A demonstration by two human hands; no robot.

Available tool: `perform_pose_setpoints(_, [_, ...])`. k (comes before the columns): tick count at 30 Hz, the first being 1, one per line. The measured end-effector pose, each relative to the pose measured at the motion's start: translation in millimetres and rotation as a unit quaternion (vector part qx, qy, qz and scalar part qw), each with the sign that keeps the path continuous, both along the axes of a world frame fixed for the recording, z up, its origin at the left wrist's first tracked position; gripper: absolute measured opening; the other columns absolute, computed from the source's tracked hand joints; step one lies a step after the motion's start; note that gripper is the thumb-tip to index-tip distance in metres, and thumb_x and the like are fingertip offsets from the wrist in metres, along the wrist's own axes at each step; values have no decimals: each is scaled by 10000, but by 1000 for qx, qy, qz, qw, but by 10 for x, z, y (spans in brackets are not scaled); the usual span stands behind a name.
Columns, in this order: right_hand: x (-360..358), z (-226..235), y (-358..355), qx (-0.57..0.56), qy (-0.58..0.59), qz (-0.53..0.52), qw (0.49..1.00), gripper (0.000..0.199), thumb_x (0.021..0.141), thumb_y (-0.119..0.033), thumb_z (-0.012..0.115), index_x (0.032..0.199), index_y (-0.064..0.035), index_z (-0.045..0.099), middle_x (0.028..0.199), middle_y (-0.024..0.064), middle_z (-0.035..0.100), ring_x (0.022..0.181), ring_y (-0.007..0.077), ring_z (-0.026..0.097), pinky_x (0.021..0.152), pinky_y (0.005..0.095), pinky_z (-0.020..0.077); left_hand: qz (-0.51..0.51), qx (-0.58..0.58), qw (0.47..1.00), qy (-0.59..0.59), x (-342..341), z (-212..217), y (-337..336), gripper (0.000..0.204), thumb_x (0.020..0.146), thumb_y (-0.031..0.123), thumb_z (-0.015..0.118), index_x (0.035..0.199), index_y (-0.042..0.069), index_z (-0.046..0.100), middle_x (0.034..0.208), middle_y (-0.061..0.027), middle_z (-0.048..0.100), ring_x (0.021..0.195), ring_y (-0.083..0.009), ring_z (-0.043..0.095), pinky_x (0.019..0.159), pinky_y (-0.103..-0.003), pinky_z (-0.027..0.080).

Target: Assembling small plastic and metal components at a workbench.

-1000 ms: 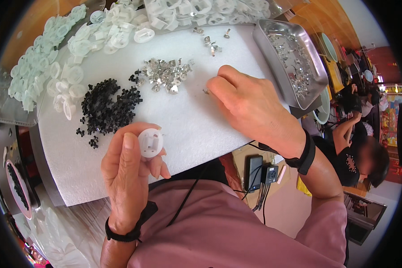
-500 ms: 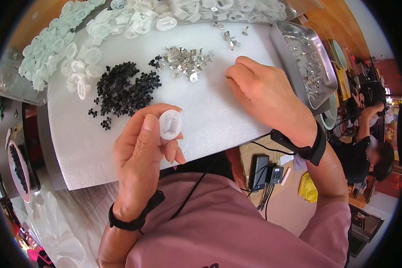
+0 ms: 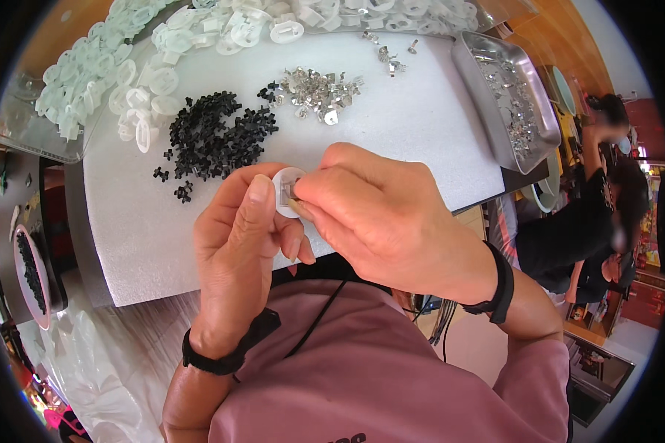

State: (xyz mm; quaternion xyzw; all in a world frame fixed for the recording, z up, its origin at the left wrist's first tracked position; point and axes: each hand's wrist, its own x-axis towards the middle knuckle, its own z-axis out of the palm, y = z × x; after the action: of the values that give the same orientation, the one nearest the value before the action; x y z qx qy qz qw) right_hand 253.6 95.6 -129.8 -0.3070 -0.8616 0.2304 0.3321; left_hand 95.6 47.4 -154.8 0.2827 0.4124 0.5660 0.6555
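Between the thumb and fingers of my left hand (image 3: pixel 229 236) is a round white plastic part (image 3: pixel 283 176) with a rectangular recess, its face turned up. My right hand (image 3: pixel 391 214) is closed in a pinch, its fingertips right at that recess. Whatever they hold is too small and too covered to name. Just beyond my left hand lies a heap of small black cross-shaped plastic pieces (image 3: pixel 218 140). To the right of that heap sits a pile of small shiny metal clips (image 3: pixel 318 92).
White foam sheeting (image 3: pixel 421 111) covers the table. Many white plastic parts (image 3: pixel 251 26) are heaped along its far and left edges. A metal tray (image 3: pixel 495 151) of clips stands at the right. A dish of black pieces (image 3: pixel 29 277) is far left. People (image 3: pixel 569 229) are off to the right.
My right hand has come left and nearer from beside the metal tray, and its fingertips now meet the white part. My left hand still holds that part, shifted slightly right and away from me.
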Motion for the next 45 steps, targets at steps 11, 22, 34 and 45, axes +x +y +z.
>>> perform_pose_setpoints(11, [40,1,-72,55,-89,37,994,411,686,84,653,1091,27,613,820,71,541,567,166,559,445,278,445,20,14,999,-22,-25,-49,-21,327,1004,251,485,1123,-46,552,884,-62,592,623,-91,504,577,-275,510])
perform_pose_setpoints(22, [-12,-29,-45,-140,87,4,986,168,824,96,589,973,18,598,741,72,565,596,112,576,502,241,456,16,43,999,-19,3,-72,-14,318,997,238,501,1129,-47,552,872,-71,605,685,-95,531,637,-285,524])
perform_pose_setpoints(34, [-112,-71,-109,-296,107,-55,948,24,906,39,560,883,32,558,754,63,624,712,68,626,559,211,497,62,71,995,19,39,-116,-55,260,962,169,573,1111,-44,590,921,-67,636,750,-113,569,693,-257,479])
perform_pose_setpoints(45, [-74,-20,-85,-386,118,-24,915,35,930,16,540,941,48,552,804,53,633,735,70,614,657,232,532,87,77,993,15,52,-129,-66,255,957,141,579,1138,-36,608,987,-77,640,849,-115,568,783,-271,471])
